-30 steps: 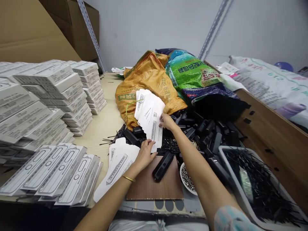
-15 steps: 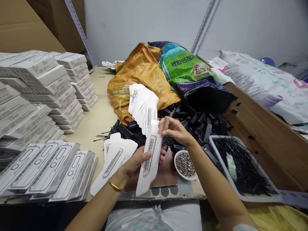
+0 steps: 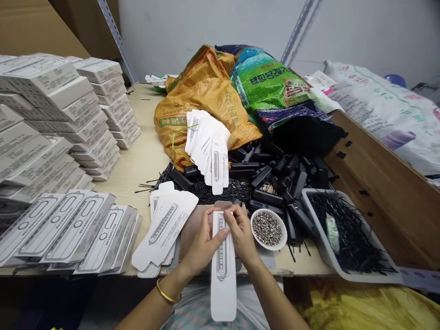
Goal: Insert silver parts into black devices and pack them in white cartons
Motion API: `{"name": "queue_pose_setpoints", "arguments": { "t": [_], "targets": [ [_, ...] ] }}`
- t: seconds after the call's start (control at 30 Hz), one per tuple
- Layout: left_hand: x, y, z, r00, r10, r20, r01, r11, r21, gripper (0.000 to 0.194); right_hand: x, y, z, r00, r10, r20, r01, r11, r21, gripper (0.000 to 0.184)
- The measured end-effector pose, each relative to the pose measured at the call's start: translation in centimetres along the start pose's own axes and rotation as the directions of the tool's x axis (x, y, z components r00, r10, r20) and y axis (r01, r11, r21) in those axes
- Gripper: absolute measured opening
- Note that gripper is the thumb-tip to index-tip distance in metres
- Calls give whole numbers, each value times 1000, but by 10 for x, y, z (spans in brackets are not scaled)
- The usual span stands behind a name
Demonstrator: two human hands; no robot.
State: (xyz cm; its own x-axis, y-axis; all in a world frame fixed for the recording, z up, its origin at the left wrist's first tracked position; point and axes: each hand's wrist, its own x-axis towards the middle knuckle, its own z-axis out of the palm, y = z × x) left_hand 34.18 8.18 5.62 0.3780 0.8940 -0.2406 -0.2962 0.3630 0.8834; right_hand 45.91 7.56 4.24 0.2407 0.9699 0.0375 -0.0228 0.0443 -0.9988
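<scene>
Both hands hold one long white printed carton [image 3: 222,286] near the table's front edge, its lower end hanging toward me. My left hand [image 3: 205,243] grips its left side, thumb across the printed face. My right hand [image 3: 242,231] closes on the upper right edge, thumb near the top. Whether the carton is flat or opened out I cannot tell. Left of my hands lie several flat white carton blanks [image 3: 172,220]. A fanned stack of more flat cartons [image 3: 208,146] rests behind, against an orange sack. Under my hands is a brown board [image 3: 192,220].
Piled white boxes [image 3: 82,133] and a row of printed boxes [image 3: 75,229] occupy the left. A bowl of small metal pieces [image 3: 268,229], black plastic parts [image 3: 275,183] and a bin of thin black pieces [image 3: 347,233] lie right. Orange [image 3: 202,96] and green sacks [image 3: 268,82] stand behind.
The carton has come down toward me and turned more upright in view. My right hand has moved from its top end down to its right side; both hands now sit close together.
</scene>
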Motion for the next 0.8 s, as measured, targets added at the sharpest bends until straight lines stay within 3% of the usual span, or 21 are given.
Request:
{"name": "queue_pose_setpoints", "arguments": {
  "t": [0.1,0.17,0.27,0.37,0.43,0.53,0.6,0.7,0.73,0.8],
  "targets": [
    [-3,2,0,997,-58,-48,57,998,-13,71,-2,0,0,997,-38,-67,42,997,57,23],
    [-5,2,0,992,-121,-41,120,992,-37,84,-1,0,-1,999,-17,-39,21,992,124,25],
    [-10,-2,0,993,-113,-30,114,993,17,95,3,0,-2,996,83,16,-84,960,266,25],
    [-14,-8,0,998,-17,-58,29,977,213,100,7,-1,-1,968,248,48,-248,896,368,25],
    [-13,-8,-1,1000,14,-22,-5,940,342,101,6,-1,0,956,288,52,-287,891,351,28],
    [-10,2,-10,999,11,40,-27,908,418,99,-6,-1,4,980,197,-2,-189,944,271,30],
    [-11,12,-23,998,-38,43,17,912,409,101,-17,-3,12,989,146,7,-143,959,244,27],
    [-21,27,-52,994,-105,14,92,922,376,91,-27,-6,36,982,162,96,-183,939,290,26],
    [-26,30,-61,998,-69,-3,64,911,407,83,-26,-6,46,979,181,95,-202,922,331,27],
    [-36,31,-73,984,177,-32,-127,807,577,66,-20,-5,67,970,240,29,-229,872,432,28]
  ]
}}
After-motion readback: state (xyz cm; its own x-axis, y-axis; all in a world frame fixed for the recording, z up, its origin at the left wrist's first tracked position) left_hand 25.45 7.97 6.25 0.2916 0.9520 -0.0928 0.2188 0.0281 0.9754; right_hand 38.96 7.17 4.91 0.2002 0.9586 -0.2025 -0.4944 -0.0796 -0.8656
